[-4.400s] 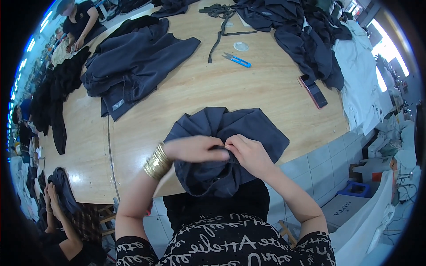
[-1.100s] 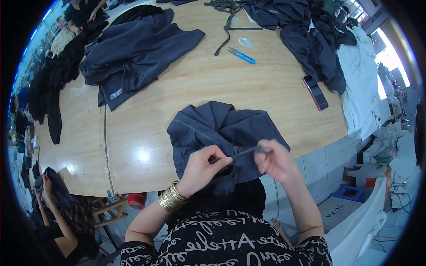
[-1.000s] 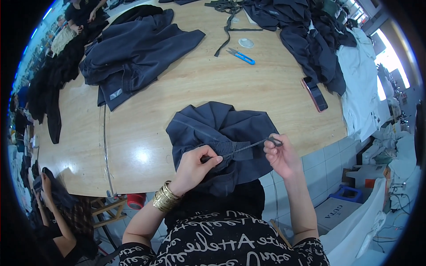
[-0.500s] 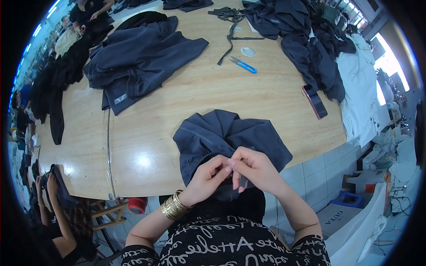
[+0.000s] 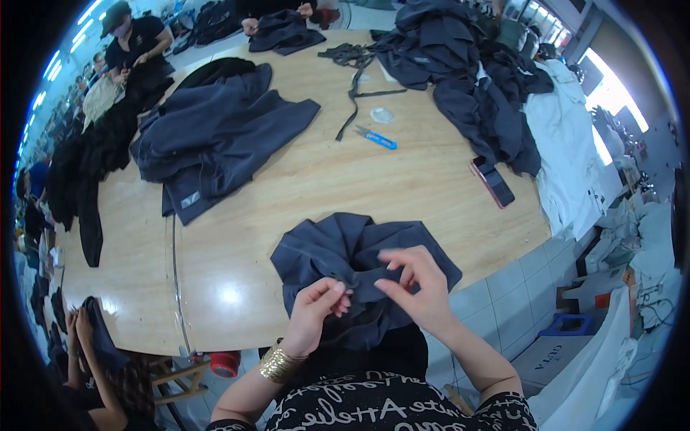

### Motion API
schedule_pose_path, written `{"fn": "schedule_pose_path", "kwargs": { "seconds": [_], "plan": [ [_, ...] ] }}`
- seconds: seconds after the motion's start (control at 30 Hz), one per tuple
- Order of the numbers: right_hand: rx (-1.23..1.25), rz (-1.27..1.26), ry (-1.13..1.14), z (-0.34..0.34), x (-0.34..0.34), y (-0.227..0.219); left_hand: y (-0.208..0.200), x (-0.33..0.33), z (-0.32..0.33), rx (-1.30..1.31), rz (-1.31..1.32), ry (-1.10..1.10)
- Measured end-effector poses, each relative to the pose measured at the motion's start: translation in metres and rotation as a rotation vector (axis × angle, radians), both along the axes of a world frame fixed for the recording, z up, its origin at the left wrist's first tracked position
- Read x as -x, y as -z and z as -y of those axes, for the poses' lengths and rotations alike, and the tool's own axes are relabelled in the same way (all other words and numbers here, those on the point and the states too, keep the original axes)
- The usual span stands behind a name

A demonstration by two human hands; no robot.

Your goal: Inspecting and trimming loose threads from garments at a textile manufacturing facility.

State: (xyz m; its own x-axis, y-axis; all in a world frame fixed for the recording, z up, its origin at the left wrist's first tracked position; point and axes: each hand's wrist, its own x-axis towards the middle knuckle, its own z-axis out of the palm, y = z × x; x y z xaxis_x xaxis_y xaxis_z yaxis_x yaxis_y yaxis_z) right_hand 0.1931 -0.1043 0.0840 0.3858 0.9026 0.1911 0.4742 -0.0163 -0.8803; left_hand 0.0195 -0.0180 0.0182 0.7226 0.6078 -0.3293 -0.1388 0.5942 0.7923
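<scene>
Garment location: the dark blue-grey garment [image 5: 334, 241] lies bunched at the near edge of the wooden surface [image 5: 237, 273], its folds fanned to the far side and its near part overhanging toward the person's lap.
Left hand: the left hand [image 5: 309, 316] is at the near left of the folds, thumb and curled fingers almost together; whether cloth is caught between the tips cannot be told.
Right hand: the right hand [image 5: 425, 291] is partly open and blurred, thumb and forefinger apart around the end of a flat dark strip [image 5: 370, 284]; a firm hold cannot be confirmed.
Strip handling: the step appears to be fingertip work on this strip. Keep the left hand as a steady anchor close to the folds; let the right hand guide the strip flat, without twist.
Tension: light pull is advisable; a hard tug would likely drag or pucker the cloth.
Cloth appearance: matte, soft-looking, plain; deep creases radiate from the middle and the right side lies flatter.
Tool clearance: blue-handled snips [image 5: 379, 138] rest well apart, on the far side.
</scene>
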Motion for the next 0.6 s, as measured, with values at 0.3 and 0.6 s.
{"fn": "schedule_pose_path", "kwargs": {
  "seconds": [0.3,0.6],
  "plan": [
    [-0.134,0.563,-0.298,-0.006,-0.001,0.023,0.0,-0.003,0.007,-0.465,-0.151,0.034],
    [-0.147,0.559,-0.377,-0.007,-0.003,0.027,0.002,0.001,0.006,-0.622,-0.215,0.04]
  ]
}}
